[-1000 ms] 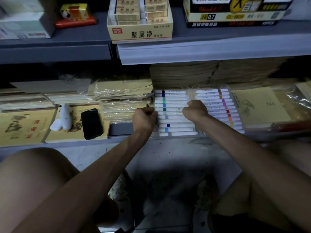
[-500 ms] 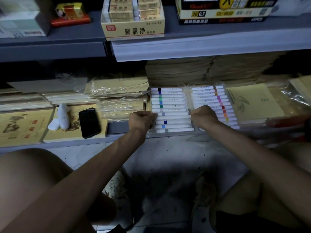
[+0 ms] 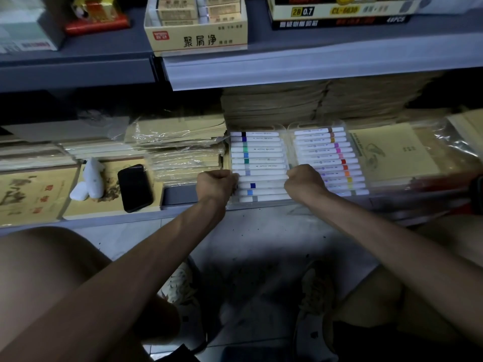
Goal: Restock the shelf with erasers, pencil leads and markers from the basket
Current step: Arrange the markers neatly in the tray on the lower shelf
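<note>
Our left hand (image 3: 217, 184) and right hand (image 3: 304, 182) curled around opposite side edges of the marker case (image 3: 258, 163), which lay squarely between them, its long axis pointing into the shelf (image 3: 180, 197).

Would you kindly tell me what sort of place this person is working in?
Most likely a stationery shop: grey shelves carry an open carton of erasers, a display box marked 2B 0.7, probably pencil leads, and clear marker cases beside stacks of wrapped paper pads.
</note>
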